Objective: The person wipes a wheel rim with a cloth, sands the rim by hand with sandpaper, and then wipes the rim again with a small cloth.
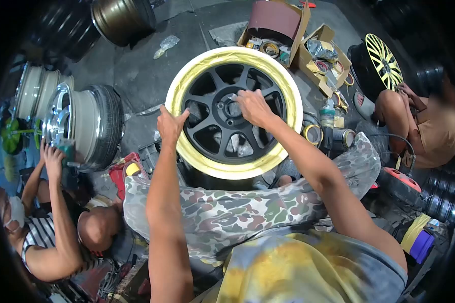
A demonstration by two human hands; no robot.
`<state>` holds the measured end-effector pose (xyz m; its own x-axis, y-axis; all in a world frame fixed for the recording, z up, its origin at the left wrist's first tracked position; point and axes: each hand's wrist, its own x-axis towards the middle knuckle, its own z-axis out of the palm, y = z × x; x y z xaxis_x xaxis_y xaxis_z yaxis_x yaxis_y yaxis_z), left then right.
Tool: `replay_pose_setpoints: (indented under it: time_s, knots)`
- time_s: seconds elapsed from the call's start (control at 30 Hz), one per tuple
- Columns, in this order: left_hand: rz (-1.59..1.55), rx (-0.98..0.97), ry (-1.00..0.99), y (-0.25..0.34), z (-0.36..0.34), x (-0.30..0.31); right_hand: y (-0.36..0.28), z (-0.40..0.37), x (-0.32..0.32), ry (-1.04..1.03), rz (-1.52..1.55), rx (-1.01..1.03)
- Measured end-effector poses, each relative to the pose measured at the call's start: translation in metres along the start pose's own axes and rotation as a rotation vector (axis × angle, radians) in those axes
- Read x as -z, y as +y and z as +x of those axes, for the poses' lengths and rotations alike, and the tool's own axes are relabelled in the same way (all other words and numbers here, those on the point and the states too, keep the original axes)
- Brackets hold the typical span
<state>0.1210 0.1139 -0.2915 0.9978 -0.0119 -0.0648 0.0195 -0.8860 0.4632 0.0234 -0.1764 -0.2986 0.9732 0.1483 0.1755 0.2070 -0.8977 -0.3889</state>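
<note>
A dark grey multi-spoke wheel rim lies face up in front of me, its outer lip covered with yellow masking. My left hand grips the left side of the lip, with the thumb over the inner edge. Over the hub, my right hand has its fingers bent together against the face. A small greyish patch shows at those fingertips, too small to name. Between the spokes, crumpled clear plastic is visible below. Camouflage-patterned cloth covers my legs just under the wheel.
To the left, a person with a striped sleeve works at a chrome wheel with a tyre. On the right, another person sits by a yellow-spoked wheel. Cardboard boxes with tape rolls and a red-and-black tool lie nearby.
</note>
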Motion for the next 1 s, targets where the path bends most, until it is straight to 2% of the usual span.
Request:
replay_pose_setpoints:
  time_s: [0.1,0.17,0.23,0.3,0.37,0.43,0.5,0.53,0.63,0.77,0.9,0.97,1.0]
  knots:
    - [0.007,0.015,0.03,-0.003,-0.001,-0.001,0.005,-0.02,0.016,-0.032,0.026,-0.044]
    - [0.015,0.071,-0.057,0.002,0.0,0.003,0.005,-0.024,0.016,-0.068,0.014,-0.051]
    - [0.027,0.067,-0.039,0.0,-0.001,0.002,0.002,-0.005,0.007,-0.001,-0.002,-0.01]
    - [0.018,0.068,-0.05,0.002,0.0,0.002,-0.014,0.01,-0.008,0.036,-0.015,0.045]
    - [0.014,0.066,-0.024,0.001,0.002,0.002,-0.037,0.016,-0.005,-0.145,-0.16,0.219]
    - [0.01,0.076,-0.065,0.004,-0.001,0.006,-0.03,0.015,0.006,-0.133,-0.195,0.277]
    - [0.003,0.075,-0.042,0.002,-0.005,0.005,-0.017,0.014,0.005,-0.005,-0.237,0.138]
    - [0.011,0.086,-0.06,0.003,-0.004,0.005,-0.012,0.014,0.005,-0.015,-0.189,0.034]
    - [0.004,0.081,-0.071,0.004,-0.002,0.002,-0.02,0.02,-0.005,0.004,-0.131,0.028]
    - [0.009,0.089,-0.068,-0.002,0.002,0.001,-0.036,0.027,-0.012,-0.085,-0.28,0.134]
    - [-0.013,0.074,-0.062,0.003,-0.003,0.004,-0.014,0.024,-0.001,-0.017,-0.277,-0.007]
    - [-0.011,0.079,-0.078,0.006,-0.002,0.008,-0.023,0.032,-0.008,-0.118,-0.29,-0.069]
    - [-0.006,0.077,-0.073,0.004,-0.001,0.008,-0.028,0.035,-0.013,-0.078,-0.182,0.049]
